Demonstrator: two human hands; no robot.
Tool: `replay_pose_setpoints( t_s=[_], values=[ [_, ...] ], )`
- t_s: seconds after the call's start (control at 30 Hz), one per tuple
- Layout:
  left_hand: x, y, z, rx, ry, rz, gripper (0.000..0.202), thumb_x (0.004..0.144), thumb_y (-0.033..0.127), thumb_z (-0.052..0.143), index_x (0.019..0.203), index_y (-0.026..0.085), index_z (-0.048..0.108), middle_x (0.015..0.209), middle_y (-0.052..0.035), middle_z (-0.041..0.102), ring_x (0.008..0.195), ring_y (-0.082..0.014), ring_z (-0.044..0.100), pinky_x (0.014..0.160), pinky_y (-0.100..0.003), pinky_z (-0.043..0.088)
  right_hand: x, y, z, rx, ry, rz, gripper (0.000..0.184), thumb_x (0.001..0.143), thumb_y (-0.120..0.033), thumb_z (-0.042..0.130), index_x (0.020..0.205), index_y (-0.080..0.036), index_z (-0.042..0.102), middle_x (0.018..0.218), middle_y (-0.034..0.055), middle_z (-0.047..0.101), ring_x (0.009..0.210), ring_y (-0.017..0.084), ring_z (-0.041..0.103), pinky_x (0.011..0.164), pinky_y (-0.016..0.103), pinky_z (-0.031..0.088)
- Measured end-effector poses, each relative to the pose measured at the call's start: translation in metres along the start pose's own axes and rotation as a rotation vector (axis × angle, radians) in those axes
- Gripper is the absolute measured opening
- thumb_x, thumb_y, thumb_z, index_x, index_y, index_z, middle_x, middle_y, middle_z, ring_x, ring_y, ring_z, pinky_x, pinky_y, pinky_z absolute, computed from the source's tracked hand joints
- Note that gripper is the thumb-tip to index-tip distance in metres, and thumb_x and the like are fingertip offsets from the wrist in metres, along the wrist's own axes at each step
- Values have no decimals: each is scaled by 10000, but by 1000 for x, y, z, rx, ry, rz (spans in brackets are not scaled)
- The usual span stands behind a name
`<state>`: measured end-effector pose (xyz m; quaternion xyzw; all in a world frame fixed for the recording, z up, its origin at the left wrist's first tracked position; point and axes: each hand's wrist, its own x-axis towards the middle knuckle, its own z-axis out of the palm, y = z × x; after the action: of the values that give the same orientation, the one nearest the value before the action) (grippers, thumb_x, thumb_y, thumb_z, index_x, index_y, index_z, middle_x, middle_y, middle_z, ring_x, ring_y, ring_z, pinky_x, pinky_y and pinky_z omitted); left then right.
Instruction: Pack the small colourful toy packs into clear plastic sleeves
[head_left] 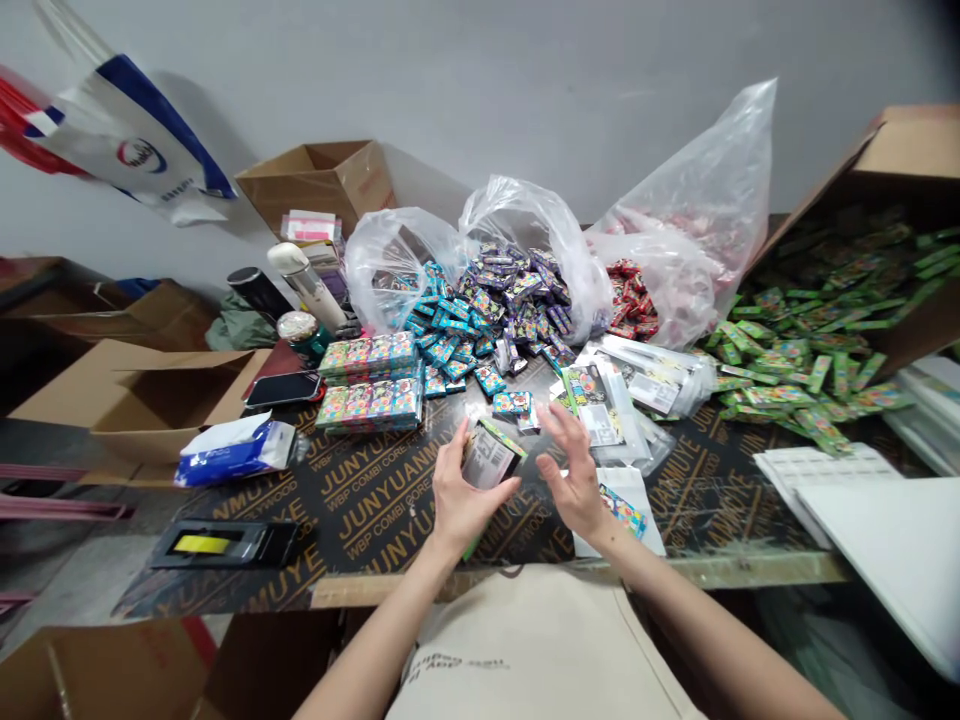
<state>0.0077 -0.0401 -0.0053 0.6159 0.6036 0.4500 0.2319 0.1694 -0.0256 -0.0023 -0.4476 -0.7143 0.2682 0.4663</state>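
My left hand [466,495] is wrapped round a small flat packet [491,455] with a grey printed label and a green edge. To its right, my right hand [574,475] hovers with fingers apart and nothing in them. Just beyond my hands lie a blue packet [512,403] and several more small blue packets [450,330]. A stack of clear sleeves with printed cards [596,405] is beside my right hand's fingertips. Partly under my right wrist, a white sheet [649,515] carries a colourful card [624,510].
Purple packets [525,285] and red packets [631,300] spill from plastic bags at the back. Green packets [817,370] pour from a carton on the right. Stacked boxes [369,385], a phone [283,389], a wipes pack [236,448] and a black tray [225,543] occupy the left.
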Motion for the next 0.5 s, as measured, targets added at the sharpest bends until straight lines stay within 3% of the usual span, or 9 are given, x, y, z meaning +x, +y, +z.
replay_pose_setpoints(
  t_s=[0.07,0.1,0.2,0.3,0.4,0.5],
  values=[
    [-2,2,12,-106,109,-103,944,548,392,759,1347,230,283,1188,-104,484,1095,-256,478,945,-399,374,5,-1,15,246,168,246,571,883,-382,369,1387,-247,137,1356,63,409,1275,213,338,1030,459,288],
    [-2,2,18,-207,122,-165,900,566,402,747,1332,223,309,1180,-102,496,1082,-247,492,933,-386,385,7,-1,22,363,209,353,547,882,-399,351,1372,-225,183,1352,75,413,1257,215,369,991,439,351],
    [-3,1,34,-668,67,-392,534,713,465,602,1143,160,514,1033,-83,600,939,-199,581,834,-330,447,15,-1,37,625,239,570,438,847,-418,375,1209,-177,431,1230,98,540,1152,246,490,892,417,445],
    [-2,1,39,-1034,96,-622,366,748,470,549,886,137,610,865,-49,656,783,-161,616,724,-280,474,23,2,35,813,205,699,324,739,-315,514,1026,-166,537,919,80,688,907,258,630,750,392,503],
    [5,0,32,-1048,7,-781,258,659,366,638,763,129,636,703,-20,654,625,-130,598,622,-250,464,26,8,24,919,184,833,245,622,-182,575,866,-165,570,718,41,701,686,223,657,645,342,502],
    [19,-1,21,-947,-124,-783,195,581,236,653,735,118,669,615,-16,638,530,-110,557,527,-226,420,21,14,16,890,179,829,182,622,-180,624,802,-177,597,727,26,703,659,192,648,646,318,488]
  ],
)
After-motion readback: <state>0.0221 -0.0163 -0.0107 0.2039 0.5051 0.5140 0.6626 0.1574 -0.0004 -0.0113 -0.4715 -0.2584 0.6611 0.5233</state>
